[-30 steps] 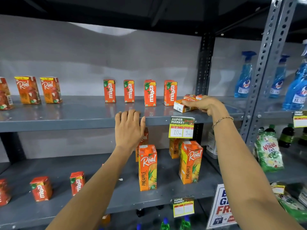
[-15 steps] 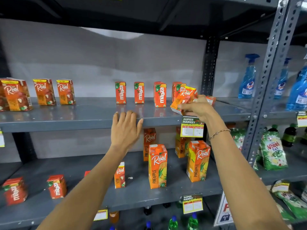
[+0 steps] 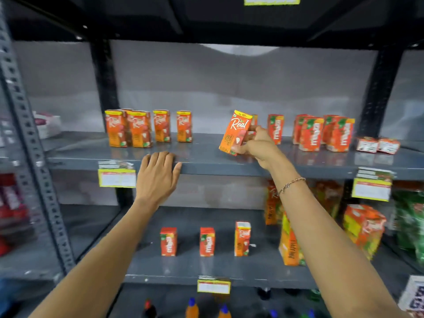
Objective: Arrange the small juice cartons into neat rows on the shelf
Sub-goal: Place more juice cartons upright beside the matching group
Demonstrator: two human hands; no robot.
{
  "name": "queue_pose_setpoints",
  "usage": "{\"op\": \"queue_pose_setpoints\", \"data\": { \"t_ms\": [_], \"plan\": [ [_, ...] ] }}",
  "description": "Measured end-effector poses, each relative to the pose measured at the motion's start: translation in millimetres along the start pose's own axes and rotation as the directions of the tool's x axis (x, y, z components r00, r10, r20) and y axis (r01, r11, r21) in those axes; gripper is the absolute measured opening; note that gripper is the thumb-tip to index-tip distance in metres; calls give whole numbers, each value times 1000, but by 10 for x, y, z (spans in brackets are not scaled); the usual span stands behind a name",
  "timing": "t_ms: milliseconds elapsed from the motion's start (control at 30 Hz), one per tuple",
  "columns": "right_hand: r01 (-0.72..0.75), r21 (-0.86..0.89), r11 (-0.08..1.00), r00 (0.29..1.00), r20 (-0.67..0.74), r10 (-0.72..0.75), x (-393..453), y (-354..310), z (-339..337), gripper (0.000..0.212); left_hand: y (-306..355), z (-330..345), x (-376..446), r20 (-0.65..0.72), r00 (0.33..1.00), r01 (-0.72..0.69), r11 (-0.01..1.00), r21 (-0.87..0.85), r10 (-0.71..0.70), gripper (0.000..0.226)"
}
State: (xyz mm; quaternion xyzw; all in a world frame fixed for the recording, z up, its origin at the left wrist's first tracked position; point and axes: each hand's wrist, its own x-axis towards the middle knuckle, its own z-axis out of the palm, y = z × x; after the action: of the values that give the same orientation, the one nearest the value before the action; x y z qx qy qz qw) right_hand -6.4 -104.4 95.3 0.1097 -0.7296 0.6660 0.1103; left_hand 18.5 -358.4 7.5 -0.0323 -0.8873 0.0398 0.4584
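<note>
From the head camera, the right hand (image 3: 259, 145) was clenched on a small Real juice carton (image 3: 235, 131), held tilted just above the upper shelf (image 3: 206, 161), at 3 o'clock of the standing Real row (image 3: 149, 128). The left hand (image 3: 158, 175) rested flat, released, on the shelf edge. Two Maaza cartons (image 3: 378, 145) still lay toppled at far 3 o'clock, so the arranging seemed roughly half done.

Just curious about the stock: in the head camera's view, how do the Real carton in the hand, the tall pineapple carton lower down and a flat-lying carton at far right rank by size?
1. Tall pineapple carton, largest, though nearer the camera.
2. Real carton in the right hand.
3. Flat-lying carton: looks smallest, but it lies on its side and farther off, so this is unsure.
</note>
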Motion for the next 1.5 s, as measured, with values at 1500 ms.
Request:
{"op": "queue_pose_setpoints", "data": {
  "t_ms": [1500],
  "plan": [
    [244, -535, 809, 890, -208, -406, 12, 78, -140, 22, -74, 74, 19, -88, 993, -88, 986, -142, 76, 45]
  ]
}}
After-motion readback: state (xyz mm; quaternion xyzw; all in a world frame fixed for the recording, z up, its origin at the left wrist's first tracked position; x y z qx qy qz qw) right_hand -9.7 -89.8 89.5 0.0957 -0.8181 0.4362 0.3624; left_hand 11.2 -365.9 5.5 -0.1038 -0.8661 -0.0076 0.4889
